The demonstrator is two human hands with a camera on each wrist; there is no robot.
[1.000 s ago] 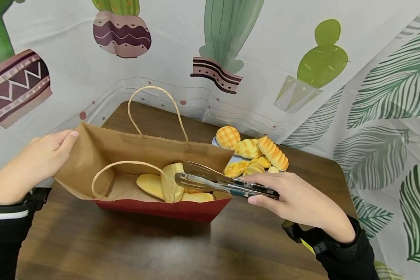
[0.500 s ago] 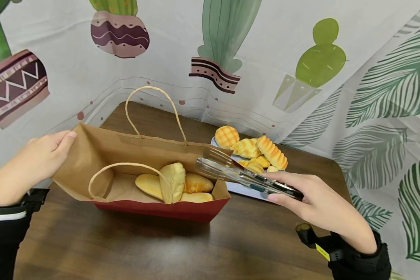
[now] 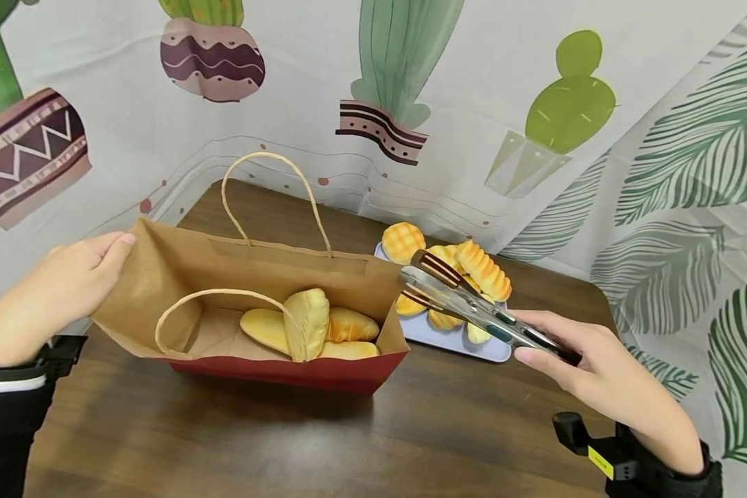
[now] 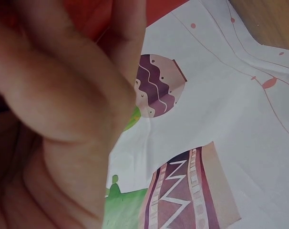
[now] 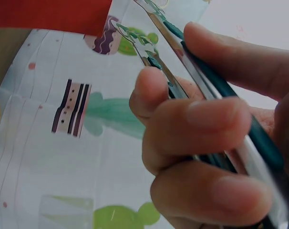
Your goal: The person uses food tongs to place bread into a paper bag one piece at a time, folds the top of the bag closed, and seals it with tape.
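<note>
A brown paper bag with a red outside (image 3: 286, 374) stands open at the centre-left, several breads (image 3: 307, 324) lying inside it. My left hand (image 3: 84, 283) pinches its left top edge; in the left wrist view that hand (image 4: 63, 95) fills the left side. My right hand (image 3: 604, 373) grips metal tongs (image 3: 485, 312), whose ends are over the breads at the tray, with nothing seen between them. The right wrist view shows the fingers of my right hand (image 5: 201, 143) curled round the tongs (image 5: 209, 76). The tongs partly cover the breads under them.
A pale blue tray (image 3: 492, 351) right of the bag bears several breads, among them a round one (image 3: 403, 242) and a ridged long one (image 3: 483, 270). Two rope handles (image 3: 272, 155) rise from the bag. A cloth printed with cacti (image 3: 286, 83) hangs behind the wooden table (image 3: 274, 443).
My right hand and the tongs have moved right, from over the bag to over the tray. The orange-brown bread in the bag has come into fuller view. My left hand has barely moved.
</note>
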